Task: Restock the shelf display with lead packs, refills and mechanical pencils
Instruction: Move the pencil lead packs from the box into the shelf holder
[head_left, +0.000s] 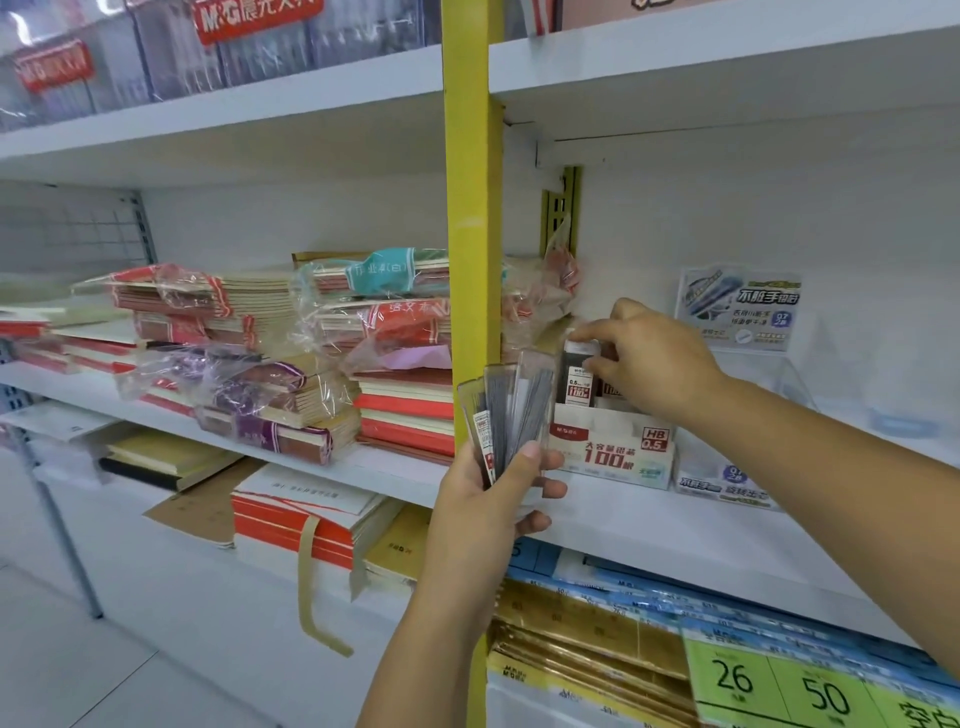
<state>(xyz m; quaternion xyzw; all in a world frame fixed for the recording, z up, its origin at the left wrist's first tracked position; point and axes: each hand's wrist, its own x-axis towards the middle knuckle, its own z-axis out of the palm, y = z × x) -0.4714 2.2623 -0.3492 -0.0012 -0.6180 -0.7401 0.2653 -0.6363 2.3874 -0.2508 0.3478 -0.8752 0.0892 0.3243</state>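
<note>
Left hand (493, 499): forearm raised from below, thumb and fingers curled round a fan of lead packs (511, 410). Right hand (649, 358): arm extended from the right, fingertips pinching one lead pack (578, 384).

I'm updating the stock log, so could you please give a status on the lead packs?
Left hand grips fanned lead packs. Right hand pinches dark pack in display box. Nothing blocking.

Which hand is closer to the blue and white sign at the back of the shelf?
Right. The right hand is just left of the sign; the left hand is lower, by the yellow post.
</note>
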